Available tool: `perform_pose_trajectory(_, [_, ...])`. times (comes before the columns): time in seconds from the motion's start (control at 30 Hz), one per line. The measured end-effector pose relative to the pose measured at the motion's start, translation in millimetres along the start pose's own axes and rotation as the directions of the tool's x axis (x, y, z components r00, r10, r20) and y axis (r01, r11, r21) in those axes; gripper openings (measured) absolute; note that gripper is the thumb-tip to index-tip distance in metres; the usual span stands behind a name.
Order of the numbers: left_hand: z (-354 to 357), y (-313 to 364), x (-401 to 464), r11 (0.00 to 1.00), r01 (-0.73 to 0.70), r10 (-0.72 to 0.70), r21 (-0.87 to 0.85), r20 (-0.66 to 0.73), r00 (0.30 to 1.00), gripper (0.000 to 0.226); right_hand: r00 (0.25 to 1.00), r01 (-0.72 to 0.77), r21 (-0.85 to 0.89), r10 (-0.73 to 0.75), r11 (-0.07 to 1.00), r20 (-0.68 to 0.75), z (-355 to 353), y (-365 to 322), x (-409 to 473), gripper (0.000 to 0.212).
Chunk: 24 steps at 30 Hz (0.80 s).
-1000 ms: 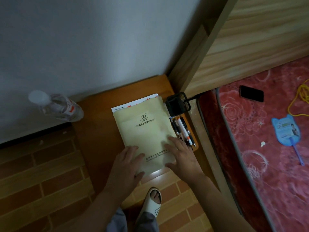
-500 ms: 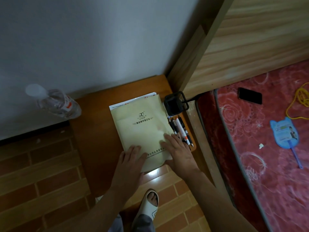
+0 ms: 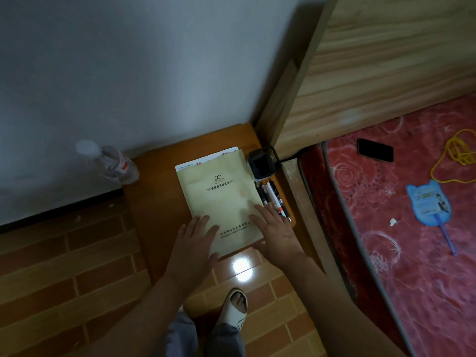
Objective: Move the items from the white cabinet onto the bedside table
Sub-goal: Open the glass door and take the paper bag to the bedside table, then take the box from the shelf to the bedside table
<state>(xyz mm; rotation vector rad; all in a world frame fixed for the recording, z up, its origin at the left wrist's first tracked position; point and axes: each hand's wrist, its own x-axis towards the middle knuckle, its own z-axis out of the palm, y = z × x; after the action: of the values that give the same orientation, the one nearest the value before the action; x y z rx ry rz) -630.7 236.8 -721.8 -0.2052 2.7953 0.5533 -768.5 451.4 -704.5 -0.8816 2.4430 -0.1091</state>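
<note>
A cream notebook [image 3: 221, 199] lies on the brown bedside table [image 3: 154, 202], on top of a white paper [image 3: 203, 161] that peeks out at its far edge. My left hand [image 3: 193, 243] rests flat on the notebook's near left corner, fingers spread. My right hand [image 3: 275, 228] lies flat on its near right corner. Several pens [image 3: 273, 197] lie along the notebook's right side. A black holder [image 3: 262, 162] stands at the table's far right corner. A clear water bottle [image 3: 110, 161] stands at the far left corner.
A grey wall rises behind the table. To the right are a wooden headboard [image 3: 373, 73] and a red mattress [image 3: 412, 240] with a black phone [image 3: 374, 150], a blue fan [image 3: 428, 204] and a yellow cord [image 3: 458, 155]. Below is brick-pattern floor and my slippered foot [image 3: 237, 307].
Both hands have stayed flat on the notebook's near edge, sliding only slightly. The notebook has barely shifted on the table.
</note>
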Motion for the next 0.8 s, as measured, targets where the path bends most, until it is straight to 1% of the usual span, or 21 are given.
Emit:
perform_pose_trajectory(0.2, [-71, 20, -21, 0.999, 0.036, -0.034, 0.017, -0.061, 0.998, 0.063, 0.999, -0.005, 0.008, 0.006, 1.000, -0.040, -57, -15, -49, 0.075])
perform_pose_trajectory(0.3, [-116, 38, -33, 0.998, 0.032, -0.026, 0.046, -0.115, 0.993, 0.061, 0.996, -0.003, 0.030, 0.006, 1.000, -0.089, -93, -21, -75, 0.075])
perform_pose_trajectory(0.5, [-207, 88, -64, 0.991, 0.011, 0.008, 0.134, -0.136, 0.991, 0.061, 0.984, -0.037, 0.082, 0.051, 0.996, -0.171, -168, -29, -139, 0.075])
perform_pose_trajectory(0.67, [-273, 142, -89, 0.974, -0.060, 0.094, 0.220, -0.145, 0.985, 0.063, 0.961, -0.126, 0.165, 0.162, 0.978, -0.225, -214, -25, -203, 0.078])
perform_pose_trajectory(0.8, [-309, 188, -103, 0.958, -0.135, 0.178, 0.252, -0.158, 0.971, 0.061, 0.918, -0.175, 0.237, 0.246, 0.956, -0.313, -235, -22, -262, 0.079])
